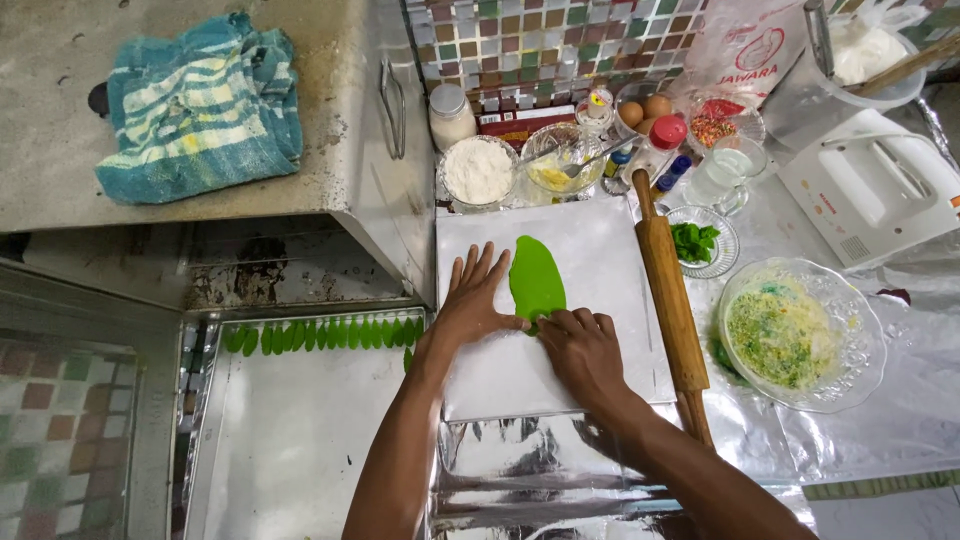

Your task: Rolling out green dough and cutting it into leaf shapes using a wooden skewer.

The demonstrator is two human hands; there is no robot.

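A flat oval of green dough point(536, 277) lies on a white board point(600, 250). My left hand point(472, 298) rests flat on the board beside the dough's left edge, fingers spread, thumb touching the dough's near end. My right hand point(583, 350) is curled at the dough's near end, fingertips pinching its edge. A wooden rolling pin point(668, 295) lies along the board's right side.
A metal tray point(300, 440) at the left carries a row of green leaf-shaped pieces point(320, 334). Bowls of flour point(478, 172), yellow mixture point(558, 160), green leaves point(696, 241) and crumbs point(786, 335) stand around. Eggs, jars, a glass, a white appliance point(875, 190) and a striped towel point(200, 105) are behind.
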